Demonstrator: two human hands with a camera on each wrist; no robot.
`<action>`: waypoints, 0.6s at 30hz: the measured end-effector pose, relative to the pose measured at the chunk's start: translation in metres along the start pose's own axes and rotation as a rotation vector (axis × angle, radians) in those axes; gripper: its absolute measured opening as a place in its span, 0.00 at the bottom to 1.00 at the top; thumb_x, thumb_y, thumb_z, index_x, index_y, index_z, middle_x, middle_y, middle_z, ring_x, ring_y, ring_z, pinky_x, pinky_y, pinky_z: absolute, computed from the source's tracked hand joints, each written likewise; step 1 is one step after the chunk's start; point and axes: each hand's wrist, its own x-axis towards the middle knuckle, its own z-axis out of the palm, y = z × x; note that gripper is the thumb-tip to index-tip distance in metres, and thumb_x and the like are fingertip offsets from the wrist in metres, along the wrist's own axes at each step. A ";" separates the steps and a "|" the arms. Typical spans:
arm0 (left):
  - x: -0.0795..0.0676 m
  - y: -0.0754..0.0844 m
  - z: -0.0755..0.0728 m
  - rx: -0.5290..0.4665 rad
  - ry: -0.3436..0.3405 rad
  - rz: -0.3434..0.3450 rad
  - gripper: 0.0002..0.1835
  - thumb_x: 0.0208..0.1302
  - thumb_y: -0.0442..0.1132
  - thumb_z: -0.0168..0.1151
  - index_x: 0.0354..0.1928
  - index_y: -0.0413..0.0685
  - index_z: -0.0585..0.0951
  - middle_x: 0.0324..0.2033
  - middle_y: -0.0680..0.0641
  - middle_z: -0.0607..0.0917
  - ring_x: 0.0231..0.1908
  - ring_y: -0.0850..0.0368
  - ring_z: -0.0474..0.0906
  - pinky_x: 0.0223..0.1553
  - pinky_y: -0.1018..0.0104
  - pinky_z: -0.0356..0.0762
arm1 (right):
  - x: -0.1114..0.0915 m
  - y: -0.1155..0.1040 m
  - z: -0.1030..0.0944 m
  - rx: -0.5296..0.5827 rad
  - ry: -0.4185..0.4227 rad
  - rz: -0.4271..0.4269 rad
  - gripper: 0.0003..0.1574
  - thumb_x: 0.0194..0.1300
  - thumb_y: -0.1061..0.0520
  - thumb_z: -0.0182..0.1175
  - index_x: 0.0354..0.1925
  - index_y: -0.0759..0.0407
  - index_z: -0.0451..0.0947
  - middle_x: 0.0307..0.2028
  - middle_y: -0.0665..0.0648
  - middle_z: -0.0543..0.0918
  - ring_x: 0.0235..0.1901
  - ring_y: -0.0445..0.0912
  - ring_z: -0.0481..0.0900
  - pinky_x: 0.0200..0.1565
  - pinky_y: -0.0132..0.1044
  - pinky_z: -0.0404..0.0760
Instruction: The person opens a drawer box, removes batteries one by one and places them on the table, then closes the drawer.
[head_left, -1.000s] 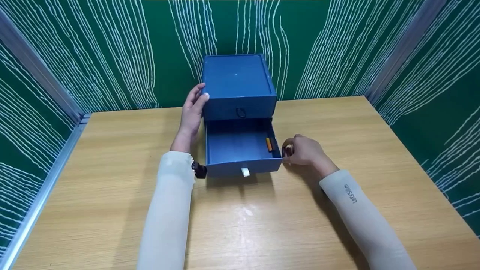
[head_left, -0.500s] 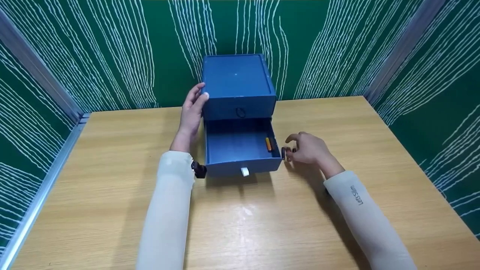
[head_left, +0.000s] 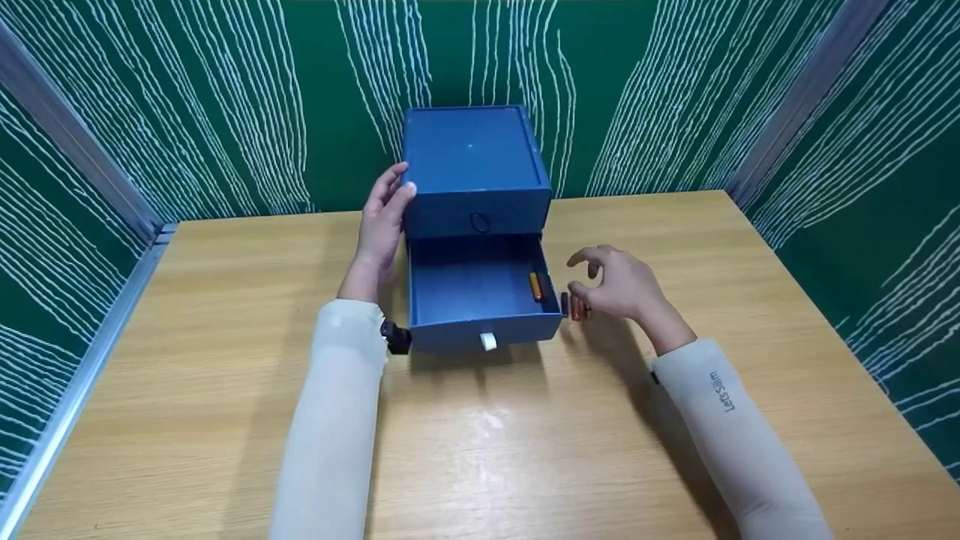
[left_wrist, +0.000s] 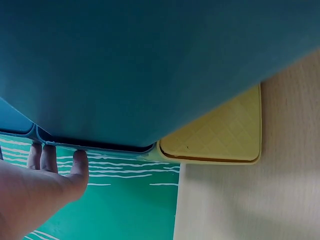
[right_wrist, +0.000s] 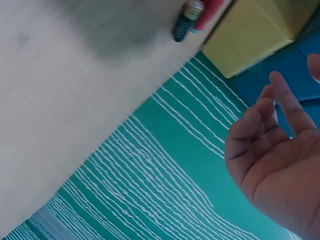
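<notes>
A blue drawer unit [head_left: 472, 150] stands against the back wall, its lower blue drawer [head_left: 465, 289] pulled out. My left hand [head_left: 384, 225] rests on the unit's left side, thumb near the front corner; the left wrist view has its fingertips [left_wrist: 80, 159] at a blue edge. Inside the drawer, an orange battery [head_left: 535, 286] lies by the right wall, with a darker one beside it. Just outside that wall, a dark battery [head_left: 565, 304] and a red battery [head_left: 576, 306] stand on the table, a third partly behind them. Above them my right hand [head_left: 619, 285] holds nothing, fingers loosely bent.
Below the blue drawers is a yellow section [left_wrist: 220, 130], seen in both wrist views. A white pull tab [head_left: 489, 342] sticks out of the drawer front. Green panels [head_left: 352, 187] with white lines enclose the wooden table [head_left: 480, 450] at the back and sides.
My right hand has let go of the batteries beside the drawer and moved up and slightly right, leaving them on the table. The left hand stays on the drawer unit.
</notes>
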 end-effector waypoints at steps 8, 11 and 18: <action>0.000 0.001 0.000 0.006 0.007 -0.007 0.22 0.61 0.49 0.49 0.58 0.61 0.65 0.62 0.52 0.60 0.60 0.59 0.58 0.60 0.53 0.52 | -0.002 -0.016 -0.011 0.085 0.096 -0.045 0.18 0.50 0.46 0.58 0.42 0.42 0.74 0.32 0.51 0.74 0.26 0.46 0.68 0.24 0.37 0.66; 0.000 0.000 0.000 0.013 0.006 -0.011 0.22 0.61 0.49 0.50 0.58 0.61 0.65 0.62 0.52 0.60 0.60 0.59 0.57 0.61 0.53 0.52 | -0.003 -0.020 -0.012 0.098 0.126 -0.079 0.18 0.50 0.45 0.58 0.42 0.43 0.75 0.31 0.52 0.74 0.23 0.45 0.67 0.22 0.37 0.65; -0.001 -0.001 0.000 0.012 0.014 -0.008 0.22 0.61 0.48 0.49 0.58 0.61 0.65 0.62 0.53 0.60 0.60 0.60 0.56 0.61 0.54 0.51 | -0.003 -0.028 -0.016 0.115 0.193 -0.169 0.16 0.50 0.45 0.58 0.41 0.40 0.74 0.28 0.49 0.72 0.19 0.42 0.66 0.20 0.36 0.65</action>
